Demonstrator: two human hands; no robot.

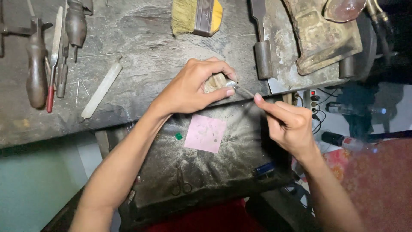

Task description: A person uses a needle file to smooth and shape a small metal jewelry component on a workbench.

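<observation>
Filing of a small metal piece (230, 84) is judged to be in hand: the piece is pinched in the left hand (195, 88) against a wooden peg (214, 81) at the table (141, 56) edge. A thin file (245, 90) is clasped in the right hand (288, 122), tip touching the piece. Both grips are clenched; the next stroke is judged to call for steady bracing.

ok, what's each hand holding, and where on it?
Left hand pinches a small metal piece by its near end. Right hand grips a thin tool by its rear part.
</observation>
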